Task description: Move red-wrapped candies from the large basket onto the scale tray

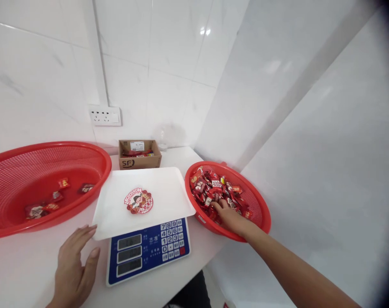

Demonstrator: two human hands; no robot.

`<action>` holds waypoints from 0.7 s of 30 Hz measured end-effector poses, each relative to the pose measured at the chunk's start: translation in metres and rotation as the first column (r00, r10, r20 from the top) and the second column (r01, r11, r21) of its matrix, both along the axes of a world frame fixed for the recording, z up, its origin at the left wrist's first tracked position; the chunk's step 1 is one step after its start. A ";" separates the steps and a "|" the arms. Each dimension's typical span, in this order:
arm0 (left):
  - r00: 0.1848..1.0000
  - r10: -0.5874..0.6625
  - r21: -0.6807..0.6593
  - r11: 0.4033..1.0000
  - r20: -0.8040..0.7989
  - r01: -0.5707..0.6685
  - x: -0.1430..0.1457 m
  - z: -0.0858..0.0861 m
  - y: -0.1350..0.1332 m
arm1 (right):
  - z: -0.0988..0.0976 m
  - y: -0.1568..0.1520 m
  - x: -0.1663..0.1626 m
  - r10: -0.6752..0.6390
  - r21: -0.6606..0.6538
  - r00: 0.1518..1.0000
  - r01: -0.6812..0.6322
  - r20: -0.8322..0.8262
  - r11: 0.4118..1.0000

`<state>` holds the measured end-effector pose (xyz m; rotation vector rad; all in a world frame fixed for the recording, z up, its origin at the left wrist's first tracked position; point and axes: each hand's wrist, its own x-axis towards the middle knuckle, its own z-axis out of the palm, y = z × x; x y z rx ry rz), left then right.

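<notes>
Right hand (228,216) is down in the small red basket (262,204), fingers spread forward and buried among the wrapped sweets (213,191). The fingertips are touching the pile, but whether they have pinched one I cannot tell, since the wrappers hide the tips. The sweets lie heaped under and just ahead of that hand, filling the basket's near and left side. The forearm crosses the basket's near rim.

Over to the left of that hand, just beside the basket, a white tray (171,188) sits on top of a blue-faced scale (149,252), with a round red sticker (138,201) in the tray's middle.

Left hand (74,265) lies flat and open on the white table (17,265), palm down, holding nothing, fingertips right at the tray's near left corner, the scale just to its right.

Beyond that hand stands a large red basket (96,160) with a few loose sweets (64,183) on its bottom. Farther back, past the tray, sit a cardboard box (139,162) and a wall socket (105,116).
</notes>
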<state>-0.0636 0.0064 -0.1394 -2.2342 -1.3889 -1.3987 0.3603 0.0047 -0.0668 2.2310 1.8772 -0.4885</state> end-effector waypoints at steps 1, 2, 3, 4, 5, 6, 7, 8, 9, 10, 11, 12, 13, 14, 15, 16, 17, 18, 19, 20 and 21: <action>1.000 0.002 0.012 1.000 0.002 -0.002 0.001 0.002 0.000 | 0.000 0.001 0.000 -0.008 0.001 1.000 0.008 0.018 1.000; 1.000 0.007 0.021 1.000 0.006 -0.007 0.002 0.004 0.000 | -0.001 0.001 0.000 -0.020 0.006 0.999 0.020 0.035 1.000; 1.000 0.011 0.020 1.000 0.008 -0.011 0.003 0.005 -0.001 | -0.001 0.002 0.000 -0.036 0.015 0.998 0.035 0.052 0.999; 1.000 0.017 0.011 1.000 0.006 -0.017 0.003 0.006 -0.001 | 0.000 0.003 0.000 -0.054 0.027 0.996 0.053 0.067 0.998; 1.000 0.026 0.000 1.000 0.004 -0.026 0.002 0.007 -0.001 | 0.000 0.004 0.002 -0.075 0.041 0.994 0.072 0.079 0.997; 0.999 0.034 -0.010 0.999 0.005 -0.034 0.001 0.007 -0.001 | 0.000 0.004 0.003 -0.094 0.054 0.992 0.090 0.087 0.995; 0.999 0.043 -0.018 0.999 0.009 -0.043 0.000 0.007 -0.001 | 0.000 0.005 0.005 -0.110 0.064 0.990 0.105 0.090 0.992; 0.999 0.048 -0.023 0.999 0.014 -0.048 0.000 0.007 -0.002 | 0.001 0.006 0.007 -0.121 0.071 0.989 0.115 0.087 0.991; 0.999 0.048 -0.022 0.999 0.019 -0.047 -0.001 0.007 -0.002 | 0.001 0.007 0.010 -0.125 0.073 0.989 0.119 0.078 0.990; 0.999 0.047 -0.017 0.999 0.026 -0.046 0.000 0.007 -0.002 | 0.002 0.008 0.012 -0.123 0.074 0.990 0.119 0.065 0.990; 0.998 0.047 -0.014 0.999 0.034 -0.046 0.000 0.008 -0.002 | 0.003 0.009 0.014 -0.117 0.073 0.992 0.113 0.046 0.991; 0.998 0.048 -0.014 0.999 0.040 -0.047 0.001 0.008 -0.003 | 0.004 0.010 0.016 -0.105 0.071 0.994 0.103 0.021 0.992; 0.998 0.047 -0.014 0.999 0.044 -0.047 0.002 0.009 -0.003 | 0.005 0.011 0.017 -0.089 0.069 0.996 0.089 -0.010 0.994; 0.998 0.047 -0.014 0.999 0.049 -0.047 0.003 0.010 -0.004 | 0.007 0.011 0.018 -0.069 0.067 0.997 0.072 -0.046 0.995; 0.997 0.048 -0.013 0.999 0.054 -0.048 0.004 0.010 -0.004 | 0.009 0.012 0.018 -0.048 0.063 0.995 0.053 -0.085 0.997; 0.997 0.047 -0.014 0.999 0.053 -0.047 0.004 0.011 -0.005 | 0.012 0.012 0.017 -0.025 0.056 0.992 0.032 -0.125 0.998; 0.997 0.047 -0.014 0.999 0.054 -0.047 0.004 0.011 -0.005 | 0.014 0.011 0.016 -0.002 0.044 0.987 0.010 -0.163 0.999; 0.997 0.048 -0.017 0.999 0.053 -0.047 0.004 0.011 -0.006 | 0.016 0.010 0.015 0.017 0.025 0.981 -0.012 -0.195 1.000; 0.997 0.050 -0.022 0.999 0.055 -0.049 0.004 0.010 -0.006 | 0.019 0.009 0.014 0.031 0.004 0.975 -0.031 -0.219 1.000; 0.997 0.050 -0.029 0.998 0.055 -0.049 0.004 0.010 -0.006 | 0.020 0.008 0.013 0.041 -0.018 0.972 -0.046 -0.232 0.999; 0.997 0.048 -0.027 0.999 0.058 -0.046 0.004 0.009 -0.005 | 0.022 0.006 0.011 0.045 -0.038 0.971 -0.055 -0.233 0.998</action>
